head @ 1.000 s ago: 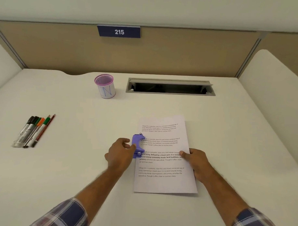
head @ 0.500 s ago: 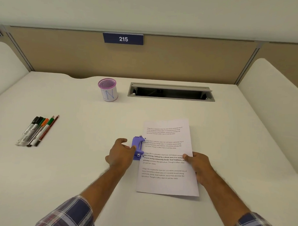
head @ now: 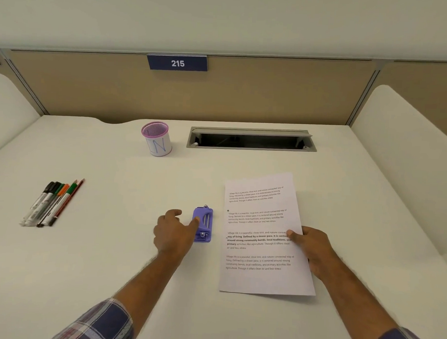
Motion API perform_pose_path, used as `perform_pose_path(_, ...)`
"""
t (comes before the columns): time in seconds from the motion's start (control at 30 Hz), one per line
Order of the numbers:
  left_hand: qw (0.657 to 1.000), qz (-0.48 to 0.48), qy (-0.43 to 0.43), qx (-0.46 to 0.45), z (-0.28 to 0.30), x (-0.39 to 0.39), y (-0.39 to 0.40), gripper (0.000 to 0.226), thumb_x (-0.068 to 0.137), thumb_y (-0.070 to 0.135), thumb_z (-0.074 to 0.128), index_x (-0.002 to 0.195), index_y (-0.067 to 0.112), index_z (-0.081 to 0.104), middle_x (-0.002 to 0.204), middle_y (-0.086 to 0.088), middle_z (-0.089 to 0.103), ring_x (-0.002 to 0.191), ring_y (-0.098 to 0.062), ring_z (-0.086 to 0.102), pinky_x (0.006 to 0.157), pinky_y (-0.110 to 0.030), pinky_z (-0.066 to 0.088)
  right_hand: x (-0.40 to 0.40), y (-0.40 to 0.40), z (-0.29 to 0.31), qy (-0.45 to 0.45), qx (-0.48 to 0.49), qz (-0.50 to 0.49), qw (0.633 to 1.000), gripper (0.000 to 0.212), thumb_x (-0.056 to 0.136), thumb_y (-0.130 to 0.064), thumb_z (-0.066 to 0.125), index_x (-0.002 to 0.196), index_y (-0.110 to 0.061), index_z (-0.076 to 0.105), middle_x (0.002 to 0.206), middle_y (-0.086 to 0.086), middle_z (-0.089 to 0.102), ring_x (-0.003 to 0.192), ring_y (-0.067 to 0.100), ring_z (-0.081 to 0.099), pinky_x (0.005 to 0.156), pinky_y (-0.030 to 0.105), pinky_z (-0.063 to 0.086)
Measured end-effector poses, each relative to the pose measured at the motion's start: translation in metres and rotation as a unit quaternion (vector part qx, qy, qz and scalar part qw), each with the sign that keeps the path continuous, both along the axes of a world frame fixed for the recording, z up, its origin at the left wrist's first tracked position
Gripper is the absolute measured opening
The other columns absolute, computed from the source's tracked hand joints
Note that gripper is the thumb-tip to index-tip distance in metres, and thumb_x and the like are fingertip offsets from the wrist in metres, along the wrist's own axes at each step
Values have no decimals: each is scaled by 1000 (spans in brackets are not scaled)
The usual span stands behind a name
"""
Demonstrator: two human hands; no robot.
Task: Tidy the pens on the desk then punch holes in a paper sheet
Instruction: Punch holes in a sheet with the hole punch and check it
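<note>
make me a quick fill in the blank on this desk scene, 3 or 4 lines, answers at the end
1. The sign on the partition reads ____.
2. The purple hole punch lies just to the ____ of the paper sheet, apart from it.
3. The pens lie in a row on the desk, not in the ____ at the back.
4. The right hand holds the sheet's right edge while the ____ hand touches the punch.

Answers: 215; left; pen cup; left
</note>
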State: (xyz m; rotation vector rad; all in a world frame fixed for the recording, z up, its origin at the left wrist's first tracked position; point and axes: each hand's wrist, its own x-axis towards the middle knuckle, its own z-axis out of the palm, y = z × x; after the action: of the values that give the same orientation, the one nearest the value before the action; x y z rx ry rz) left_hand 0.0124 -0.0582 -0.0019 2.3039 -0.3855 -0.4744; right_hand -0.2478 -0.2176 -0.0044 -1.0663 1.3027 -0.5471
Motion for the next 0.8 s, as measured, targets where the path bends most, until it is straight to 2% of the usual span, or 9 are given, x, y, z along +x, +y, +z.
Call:
perform_pose_path(0.13,997,5,-79,-19,10,-8,-6,58,80,54,70,125,21,56,128,-5,52,123,-30,44,101,-44,41,-6,-4,16,-26,-31,11,999,5,85,-7,70,89,-8,72,96,14,75,87,35,71,83,51,57)
perform_pose_path(0.23,993,-20,-60,-100,21,-13,-17,56,78,53,74,123,22,57,122,-1,53,119,-23,48,99,-43,45,-7,-4,34,-64,-49,14,997,12,85,-7,70,96,-6,73,95,13,75,87,34,71,84,48,57)
perform_pose_path(0.3,985,-51,12,-164,34,-17,-25,59,77,52,77,124,24,55,120,3,54,111,-18,55,90,-38,51,-7,-4,47,-99,-55,23,993,15,85,-8,69,100,-6,72,95,12,76,85,32,72,82,45,57)
perform_pose_path(0.4,948,-110,192,-227,59,-23,-36,71,75,53,77,133,22,49,119,3,64,104,-16,65,81,-30,52,-6,-2,65,-148,-69,47,985,20,86,-10,68,105,-7,71,99,13,76,89,31,73,79,40,58)
perform_pose_path(0.47,906,-172,291,-255,71,-23,-43,72,78,51,74,134,12,53,119,-5,71,108,-26,68,91,-43,55,-5,0,76,-182,-82,61,978,23,85,-11,67,107,-7,70,101,13,75,90,30,73,73,36,60)
perform_pose_path(0.53,866,-233,340,-284,82,-25,-45,60,85,47,70,130,10,60,121,-11,71,112,-33,68,97,-51,53,-5,1,85,-203,-98,75,971,22,85,-13,67,107,-8,71,101,12,76,88,28,73,67,31,59)
perform_pose_path(0.6,849,-257,347,-306,91,-28,-48,51,86,40,68,128,10,64,122,-13,71,112,-33,67,96,-51,53,-4,1,92,-209,-123,78,967,21,86,-13,67,106,-10,72,101,10,76,87,26,74,66,28,58)
perform_pose_path(0.67,856,-248,317,-324,100,-34,-53,44,86,35,71,123,11,67,117,-11,73,108,-31,70,93,-48,55,-5,-1,98,-211,-154,67,963,20,86,-13,67,106,-10,72,100,9,76,87,25,74,67,27,58)
perform_pose_path(0.8,868,-240,243,-361,111,-43,-59,20,93,27,64,109,20,73,104,-2,78,94,-19,75,70,-26,60,-6,-3,107,-210,-227,56,949,16,86,-17,68,101,-16,74,98,5,77,86,22,73,69,25,58)
